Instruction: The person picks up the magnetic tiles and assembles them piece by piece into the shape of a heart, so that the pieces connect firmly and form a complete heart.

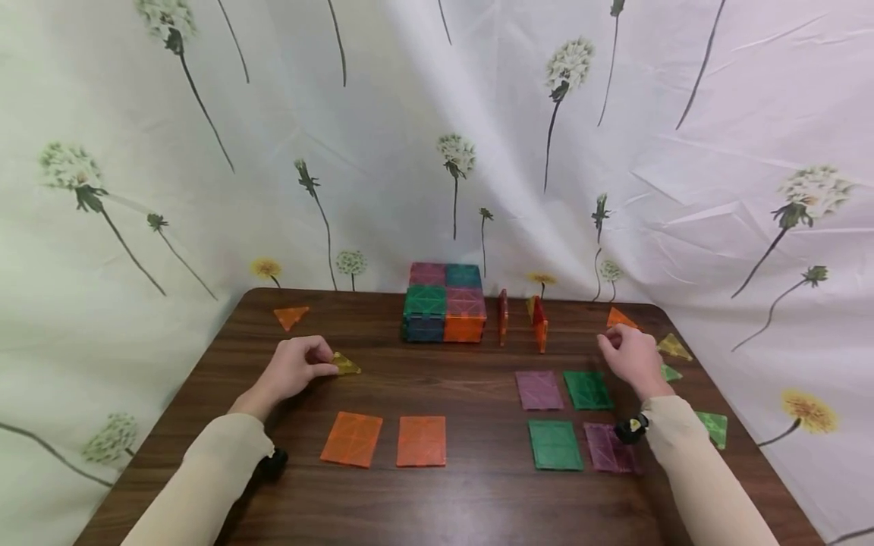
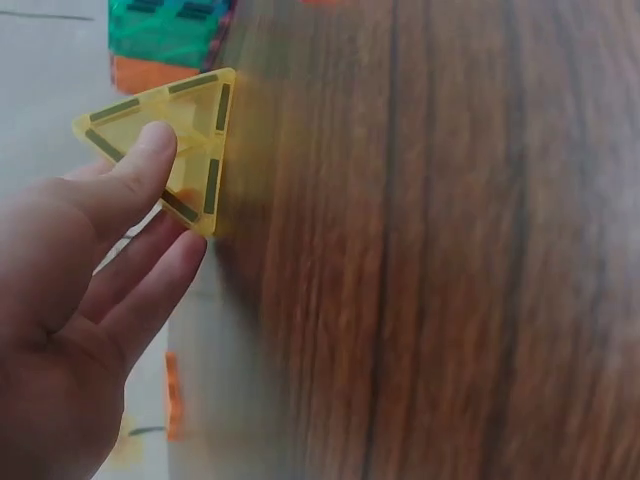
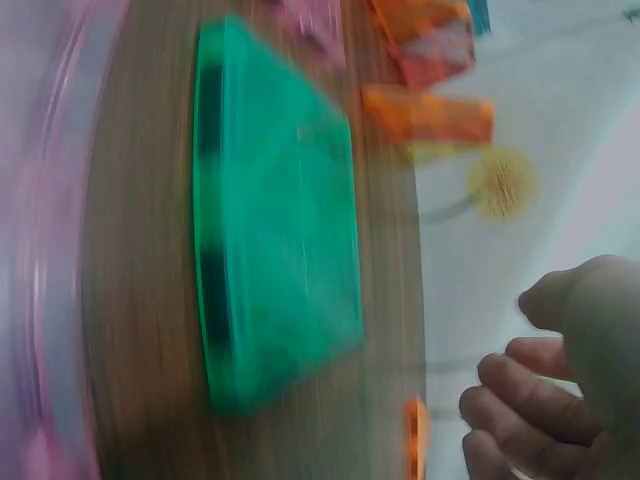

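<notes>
My left hand (image 1: 293, 365) pinches a translucent yellow triangular magnetic tile (image 1: 347, 364) between thumb and fingers, above the left side of the table. Seen from the left wrist, the thumb (image 2: 150, 150) lies on the tile's face, and dark magnet strips line its edges. My right hand (image 1: 631, 355) hovers on the right with loosely bent fingers and nothing in them. An orange triangular tile (image 1: 620, 317) lies just beyond that hand. In the blurred right wrist view, a green square tile (image 3: 290, 220) shows on the table to the left of the fingers.
A box built of coloured square tiles (image 1: 425, 298) stands at the back, with upright tiles (image 1: 503, 317) beside it. Two orange squares (image 1: 421, 441) lie in front; purple and green squares (image 1: 554, 445) lie right of them. Small triangles (image 1: 674, 346) line the right edge; another orange triangle (image 1: 290, 316) is back left.
</notes>
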Available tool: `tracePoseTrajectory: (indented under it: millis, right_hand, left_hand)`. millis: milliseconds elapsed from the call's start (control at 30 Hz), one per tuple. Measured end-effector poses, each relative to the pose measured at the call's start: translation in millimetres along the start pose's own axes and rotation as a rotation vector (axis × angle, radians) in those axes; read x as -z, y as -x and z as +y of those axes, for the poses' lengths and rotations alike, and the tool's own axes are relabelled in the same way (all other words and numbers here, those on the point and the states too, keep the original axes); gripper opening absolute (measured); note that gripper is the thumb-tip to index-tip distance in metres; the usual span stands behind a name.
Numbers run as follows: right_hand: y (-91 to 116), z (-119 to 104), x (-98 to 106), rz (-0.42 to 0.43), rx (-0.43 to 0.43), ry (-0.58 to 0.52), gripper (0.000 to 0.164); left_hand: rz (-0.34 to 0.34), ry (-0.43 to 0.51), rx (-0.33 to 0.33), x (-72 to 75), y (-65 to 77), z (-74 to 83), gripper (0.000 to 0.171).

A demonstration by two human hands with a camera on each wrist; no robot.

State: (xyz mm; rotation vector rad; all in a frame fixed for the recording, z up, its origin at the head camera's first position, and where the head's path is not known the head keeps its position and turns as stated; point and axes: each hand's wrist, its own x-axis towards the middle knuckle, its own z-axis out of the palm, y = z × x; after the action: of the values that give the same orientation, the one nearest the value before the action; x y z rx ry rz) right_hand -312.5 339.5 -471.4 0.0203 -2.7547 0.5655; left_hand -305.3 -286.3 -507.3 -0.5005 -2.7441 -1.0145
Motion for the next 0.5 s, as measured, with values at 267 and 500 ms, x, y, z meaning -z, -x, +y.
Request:
tracePoseTrajectory:
  millis: [267, 500]
  right_hand:
    - [25, 47, 37, -0.129, -0.001, 0.06, 0.025]
    - [54, 92, 71, -0.303, 0.024, 0.112, 0.039]
  left_hand:
    - [-0.025, 0.063, -0.019, -15.3, -1.5, 13.6, 0.02]
    - [-0.011, 0.113, -0.08, -31.7, -7.8, 22.4, 0.025]
